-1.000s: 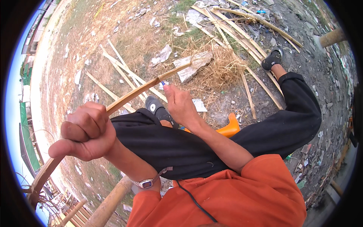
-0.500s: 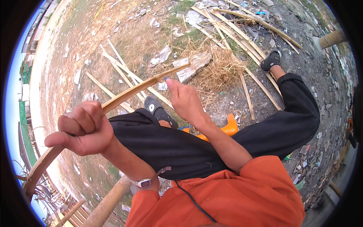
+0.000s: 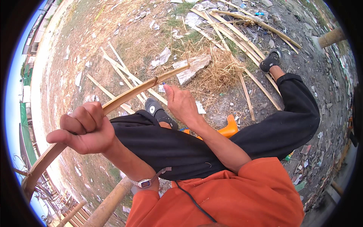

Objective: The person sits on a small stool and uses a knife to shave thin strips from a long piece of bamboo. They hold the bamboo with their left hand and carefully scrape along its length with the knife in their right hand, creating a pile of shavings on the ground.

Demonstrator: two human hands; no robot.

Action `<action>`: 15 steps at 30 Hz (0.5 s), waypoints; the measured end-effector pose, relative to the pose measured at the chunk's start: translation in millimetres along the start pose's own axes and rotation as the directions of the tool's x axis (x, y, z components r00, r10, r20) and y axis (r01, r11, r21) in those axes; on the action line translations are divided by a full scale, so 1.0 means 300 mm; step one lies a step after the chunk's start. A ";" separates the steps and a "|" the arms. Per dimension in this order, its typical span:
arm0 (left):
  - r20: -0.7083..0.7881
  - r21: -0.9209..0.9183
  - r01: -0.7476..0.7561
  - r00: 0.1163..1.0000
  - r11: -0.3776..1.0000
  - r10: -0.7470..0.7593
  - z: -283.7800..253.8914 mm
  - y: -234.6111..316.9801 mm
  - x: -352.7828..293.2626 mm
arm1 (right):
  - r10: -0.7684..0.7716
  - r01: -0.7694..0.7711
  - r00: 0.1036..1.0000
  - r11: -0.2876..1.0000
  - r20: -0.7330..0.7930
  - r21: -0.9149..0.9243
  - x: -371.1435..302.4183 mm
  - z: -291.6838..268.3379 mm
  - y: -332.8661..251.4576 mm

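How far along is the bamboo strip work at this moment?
Done: split strips lie scattered on the ground. In hand: the left hand grips one long curved bamboo strip; the right hand sits just under its far part, contact unclear. Left: a pile of uncut poles beyond the dry grass.

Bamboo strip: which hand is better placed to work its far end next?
Probably the right. The right hand sits just under the bamboo strip near its far end, a small blue-tipped object between its fingers. The left hand is fisted around the strip's near part, holding it.
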State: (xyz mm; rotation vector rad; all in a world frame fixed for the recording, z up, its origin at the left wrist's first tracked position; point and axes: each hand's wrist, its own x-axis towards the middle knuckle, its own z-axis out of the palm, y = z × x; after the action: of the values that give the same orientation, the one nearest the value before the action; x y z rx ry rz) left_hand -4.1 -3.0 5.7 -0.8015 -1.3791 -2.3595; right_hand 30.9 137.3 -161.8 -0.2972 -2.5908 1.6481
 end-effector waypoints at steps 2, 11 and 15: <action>-0.038 -0.001 0.016 0.999 1.000 -0.016 -0.003 0.008 -0.007 | 0.012 -0.012 1.000 0.999 0.020 0.040 -0.013 -0.018 -0.052; -0.154 0.061 0.018 0.988 0.998 -0.009 0.018 0.013 -0.002 | 0.047 -0.066 0.994 0.978 -0.098 -0.200 0.023 -0.002 0.091; -0.156 0.091 0.012 0.988 0.996 0.002 0.027 0.002 -0.012 | -0.059 0.060 0.998 0.992 -0.012 0.111 0.001 -0.051 -0.054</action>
State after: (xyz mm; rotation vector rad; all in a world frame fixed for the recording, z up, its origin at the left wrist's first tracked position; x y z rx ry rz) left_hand 1.6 3.5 7.0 -0.5758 -1.4130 -2.2901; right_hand 30.7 144.3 -140.6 -0.2192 -2.4639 1.7583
